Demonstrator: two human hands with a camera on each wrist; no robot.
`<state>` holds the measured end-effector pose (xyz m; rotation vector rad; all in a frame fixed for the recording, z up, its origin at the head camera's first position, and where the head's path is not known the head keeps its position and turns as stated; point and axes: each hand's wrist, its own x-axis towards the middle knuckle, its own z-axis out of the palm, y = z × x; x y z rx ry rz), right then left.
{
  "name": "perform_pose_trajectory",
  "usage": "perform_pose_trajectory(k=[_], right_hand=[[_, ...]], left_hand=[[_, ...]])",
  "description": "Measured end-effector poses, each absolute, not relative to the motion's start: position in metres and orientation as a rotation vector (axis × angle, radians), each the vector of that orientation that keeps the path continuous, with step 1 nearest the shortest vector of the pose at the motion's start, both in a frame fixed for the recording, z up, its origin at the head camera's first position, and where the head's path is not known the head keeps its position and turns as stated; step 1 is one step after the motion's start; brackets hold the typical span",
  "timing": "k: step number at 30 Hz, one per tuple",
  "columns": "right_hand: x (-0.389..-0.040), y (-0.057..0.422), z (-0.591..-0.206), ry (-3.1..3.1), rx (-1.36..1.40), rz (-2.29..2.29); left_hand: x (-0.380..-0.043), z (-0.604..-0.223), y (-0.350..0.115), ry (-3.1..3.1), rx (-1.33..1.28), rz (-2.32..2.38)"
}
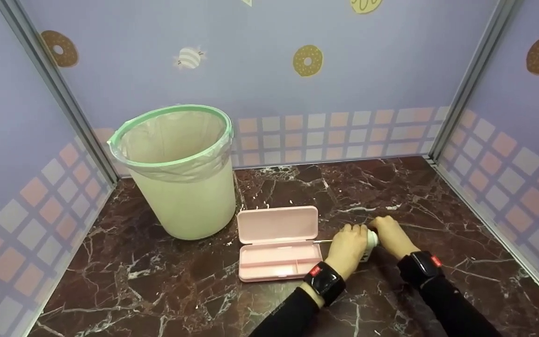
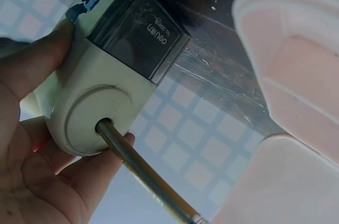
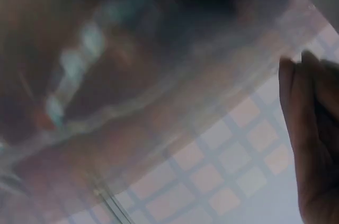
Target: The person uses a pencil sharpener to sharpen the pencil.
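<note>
While the sharpener (image 1: 371, 241) sits on the marble table (image 1: 157, 290) just right of the open pink case (image 1: 276, 243), both hands close in on it from either side. The left hand (image 1: 348, 247) wraps around the sharpener, thumb along one side and fingers curled beneath, forearm coming in from the lower edge with a black wristband. A pencil (image 1: 322, 241) sticks out of its front hole toward the case. The right hand (image 1: 391, 235) lies against the sharpener's far end, knuckles up; whether it grips anything there I cannot tell.

From the left wrist, the sharpener (image 2: 114, 70) fills the frame: cream body, dark clear shavings drawer with printed lettering, round collar where the pencil (image 2: 145, 173) enters. The case (image 2: 296, 86) shows at the right edge. From the right wrist, only blurred tabletop and part of the right hand (image 3: 312, 144) show, fingers lightly bent.

Beyond the case stands a pale green bin (image 1: 180, 173) lined with a bag, near the left wall.
</note>
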<state>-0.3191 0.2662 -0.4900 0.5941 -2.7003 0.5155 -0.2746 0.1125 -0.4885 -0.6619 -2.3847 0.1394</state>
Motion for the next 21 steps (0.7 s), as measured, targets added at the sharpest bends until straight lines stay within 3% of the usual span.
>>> perform_pose_trajectory(k=[9, 21], right_hand=[[-0.3, 0.277, -0.496, -2.76, 0.687, 0.572], [-0.279, 0.28, -0.494, -2.867, 0.592, 0.682]], left_hand=[[-0.272, -0.49, 0.114, -2.388, -0.632, 0.191], [-0.27, -0.485, 0.117, -2.466, -0.63, 0.216]])
